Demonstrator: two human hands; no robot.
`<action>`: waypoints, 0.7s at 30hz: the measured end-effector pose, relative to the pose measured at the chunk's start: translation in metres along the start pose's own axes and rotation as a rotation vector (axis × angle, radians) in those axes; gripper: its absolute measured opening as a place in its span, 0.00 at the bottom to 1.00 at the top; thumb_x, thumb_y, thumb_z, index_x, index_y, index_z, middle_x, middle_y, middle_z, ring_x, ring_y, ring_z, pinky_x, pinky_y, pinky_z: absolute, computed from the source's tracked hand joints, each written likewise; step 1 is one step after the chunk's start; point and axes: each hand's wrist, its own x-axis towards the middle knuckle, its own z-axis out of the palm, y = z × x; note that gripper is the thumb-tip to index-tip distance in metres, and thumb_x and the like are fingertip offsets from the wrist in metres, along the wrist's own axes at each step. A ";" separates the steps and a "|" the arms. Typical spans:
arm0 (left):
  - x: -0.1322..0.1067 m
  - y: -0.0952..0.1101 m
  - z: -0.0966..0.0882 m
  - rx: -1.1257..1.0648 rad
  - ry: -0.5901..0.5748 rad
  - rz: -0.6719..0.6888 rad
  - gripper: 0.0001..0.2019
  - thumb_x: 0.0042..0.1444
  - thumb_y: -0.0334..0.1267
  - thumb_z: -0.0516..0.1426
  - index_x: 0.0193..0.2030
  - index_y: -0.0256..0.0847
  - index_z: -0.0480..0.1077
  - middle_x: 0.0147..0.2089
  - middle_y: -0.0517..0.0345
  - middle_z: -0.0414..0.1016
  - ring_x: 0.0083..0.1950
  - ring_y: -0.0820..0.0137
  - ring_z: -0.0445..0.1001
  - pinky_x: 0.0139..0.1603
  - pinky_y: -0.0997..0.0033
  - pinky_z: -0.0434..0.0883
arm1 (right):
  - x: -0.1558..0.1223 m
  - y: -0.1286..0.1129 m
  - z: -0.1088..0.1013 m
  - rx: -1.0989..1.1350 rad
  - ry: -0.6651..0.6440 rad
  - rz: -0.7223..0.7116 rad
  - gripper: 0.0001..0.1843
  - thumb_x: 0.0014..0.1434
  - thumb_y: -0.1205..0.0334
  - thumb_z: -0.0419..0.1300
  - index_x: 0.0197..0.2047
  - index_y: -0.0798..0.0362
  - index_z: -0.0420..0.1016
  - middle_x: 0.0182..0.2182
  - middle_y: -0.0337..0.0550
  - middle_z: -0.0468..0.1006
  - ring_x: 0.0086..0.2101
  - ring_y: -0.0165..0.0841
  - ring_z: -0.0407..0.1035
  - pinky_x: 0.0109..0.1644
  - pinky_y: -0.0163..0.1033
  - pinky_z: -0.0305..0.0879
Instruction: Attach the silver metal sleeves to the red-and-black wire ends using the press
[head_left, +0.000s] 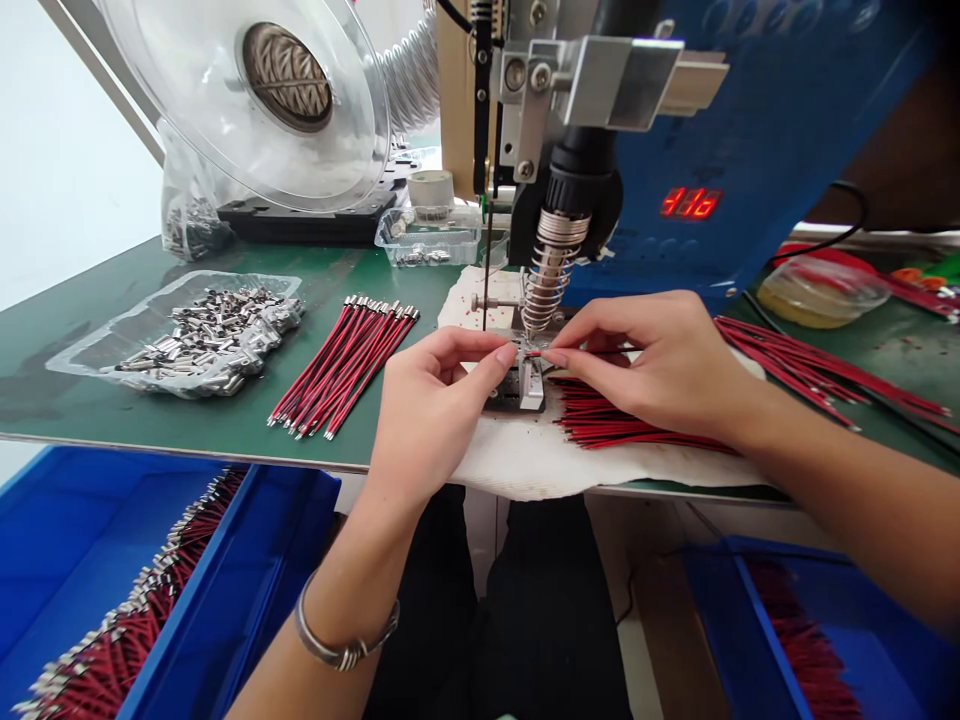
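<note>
A worker at a green tabletop (150,420) is leaning both bare hands in toward a small metal fixture (532,385), as the head view is showing. The right hand (660,355) is pinching a thin red-and-black wire (534,354) between thumb and forefinger, and the wire's end is lying at the fixture, just below the tip of a spring-wrapped iron (556,265). The left hand (435,410) is closing its grip narrow at the fixture's left side, thumb and forefinger meeting; whether anything is sitting between them, I'm not able to tell. Behind, a blue machine (757,140) is displaying red digits. A wire bundle (607,415) is resting on a pale cloth (517,465) beneath the right hand, while a metal-tipped bundle (345,365) is lying left of the left hand, near a clear tray (82,365) of small metal parts (217,335). The step in hand is seemingly one of lining up the wire's end under the iron; the next move is likely calling for steady fingertips, holding that end true while staying clear of the tip.
</note>
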 end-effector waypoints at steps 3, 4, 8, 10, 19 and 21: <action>0.000 -0.002 -0.001 0.000 -0.012 -0.004 0.11 0.56 0.46 0.67 0.35 0.40 0.81 0.34 0.54 0.81 0.30 0.71 0.72 0.29 0.72 0.65 | 0.000 0.000 -0.001 -0.006 -0.003 -0.004 0.07 0.63 0.58 0.64 0.33 0.47 0.79 0.27 0.37 0.81 0.25 0.33 0.71 0.32 0.42 0.66; 0.000 -0.002 -0.001 -0.003 -0.013 -0.005 0.11 0.56 0.46 0.68 0.35 0.40 0.81 0.34 0.54 0.81 0.30 0.71 0.72 0.29 0.72 0.65 | 0.000 0.000 -0.001 -0.007 -0.002 -0.007 0.06 0.63 0.58 0.64 0.33 0.47 0.79 0.27 0.37 0.81 0.25 0.33 0.71 0.32 0.42 0.66; -0.001 -0.002 -0.002 -0.006 -0.014 -0.011 0.11 0.55 0.46 0.68 0.36 0.40 0.81 0.34 0.54 0.81 0.30 0.71 0.72 0.30 0.71 0.66 | 0.000 0.000 0.000 0.004 0.011 -0.025 0.06 0.63 0.60 0.65 0.33 0.48 0.79 0.27 0.37 0.81 0.25 0.32 0.71 0.33 0.41 0.67; -0.001 -0.001 -0.001 -0.003 -0.011 -0.016 0.11 0.55 0.46 0.68 0.36 0.40 0.82 0.34 0.53 0.81 0.30 0.71 0.72 0.30 0.71 0.66 | 0.000 -0.001 0.000 0.006 0.014 -0.026 0.06 0.63 0.60 0.65 0.33 0.48 0.79 0.27 0.37 0.81 0.25 0.32 0.71 0.34 0.41 0.68; 0.000 0.000 0.000 0.032 0.006 -0.005 0.10 0.55 0.46 0.67 0.37 0.42 0.83 0.32 0.55 0.79 0.27 0.72 0.66 0.26 0.71 0.60 | 0.000 -0.003 -0.001 -0.023 -0.003 -0.042 0.06 0.63 0.62 0.63 0.33 0.47 0.78 0.28 0.37 0.81 0.26 0.33 0.72 0.33 0.42 0.68; 0.001 0.000 0.001 0.052 0.006 0.002 0.10 0.55 0.46 0.68 0.37 0.42 0.83 0.32 0.55 0.80 0.27 0.71 0.67 0.27 0.71 0.61 | 0.001 -0.003 -0.001 -0.026 -0.002 -0.041 0.06 0.63 0.62 0.63 0.32 0.47 0.78 0.28 0.38 0.81 0.26 0.34 0.72 0.33 0.42 0.69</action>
